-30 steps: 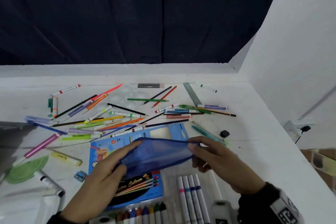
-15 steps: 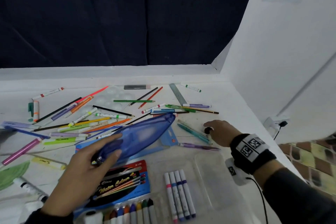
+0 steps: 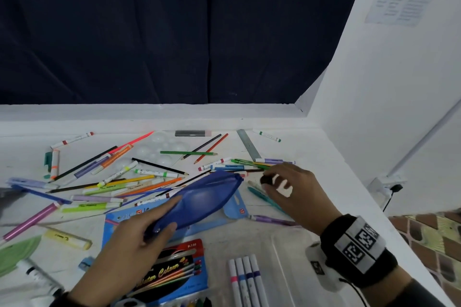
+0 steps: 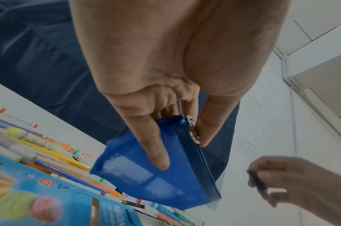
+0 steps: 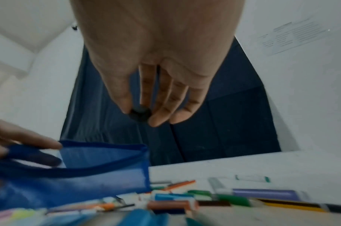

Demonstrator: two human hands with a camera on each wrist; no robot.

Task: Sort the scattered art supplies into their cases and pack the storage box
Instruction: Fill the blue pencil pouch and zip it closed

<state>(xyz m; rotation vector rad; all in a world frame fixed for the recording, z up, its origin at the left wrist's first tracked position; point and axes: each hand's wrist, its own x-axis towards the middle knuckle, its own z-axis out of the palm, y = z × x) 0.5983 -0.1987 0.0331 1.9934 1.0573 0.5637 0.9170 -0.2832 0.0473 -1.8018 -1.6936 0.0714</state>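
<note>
Blue mesh pouch [image 3: 199, 200] mid-frame, mouth open, nothing visible inside | left hand [image 3: 129, 249] grips its zipper end, lower left | right hand [image 3: 296, 194] pinches small black object [image 5: 139, 114] just right of pouch mouth | four markers [image 3: 245, 279] in clear tray, bottom centre | pencils, pens scattered across table [image 3: 311, 147] behind | paint box [image 3: 174, 271] below pouch

- One blue mesh pouch [image 3: 204, 199].
- One small black object [image 3: 266, 179], too small to identify.
- Four markers [image 3: 245, 279] lay side by side.
- One metal ruler [image 3: 248, 144].
- Two hands: left hand [image 3: 129, 242], right hand [image 3: 296, 194].
</note>
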